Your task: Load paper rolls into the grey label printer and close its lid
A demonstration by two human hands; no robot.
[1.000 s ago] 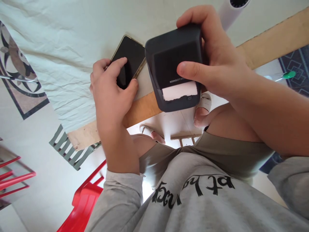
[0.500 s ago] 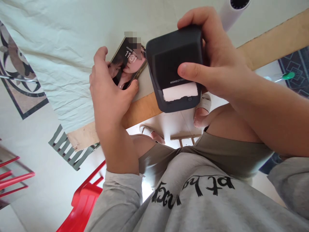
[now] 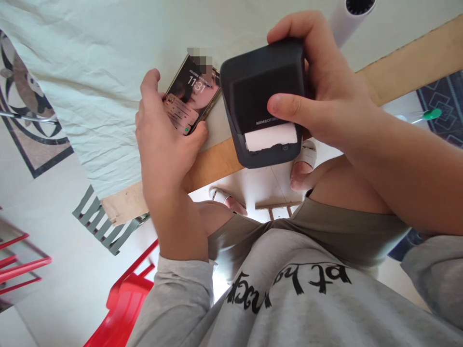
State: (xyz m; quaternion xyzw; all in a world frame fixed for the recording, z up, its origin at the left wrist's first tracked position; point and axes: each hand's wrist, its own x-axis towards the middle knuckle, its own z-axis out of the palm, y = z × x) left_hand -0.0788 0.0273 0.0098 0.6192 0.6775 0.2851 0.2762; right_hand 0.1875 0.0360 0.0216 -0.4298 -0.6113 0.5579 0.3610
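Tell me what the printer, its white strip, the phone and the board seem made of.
Printer: probably plastic, dark and satin-matte, with moulded, rounded corners.
White strip: likely paper, matte, with a ragged edge.
Phone: likely glass-fronted, its face smooth and lit; gold-toned edging, metal or plastic.
Board: apparently wood, tan-brown and plank-like; finish unclear.

The right hand [image 3: 333, 96] hides the far side of the black printer [image 3: 258, 79], which in turn hides most of that hand's fingers, while the thumb tip comes up against tiny characters after the brand name that are too small to read. The left hand [image 3: 162, 132] covers the near end of the phone [image 3: 208, 96], whose notification text is too small to read and whose upper end is lost under a pixelated patch; whether the fingertips touch its edge cannot be told. The picture's edges cut off the white cylinder [image 3: 345, 24], the red chair [image 3: 126, 299] and the dark patterned rug [image 3: 441, 99].
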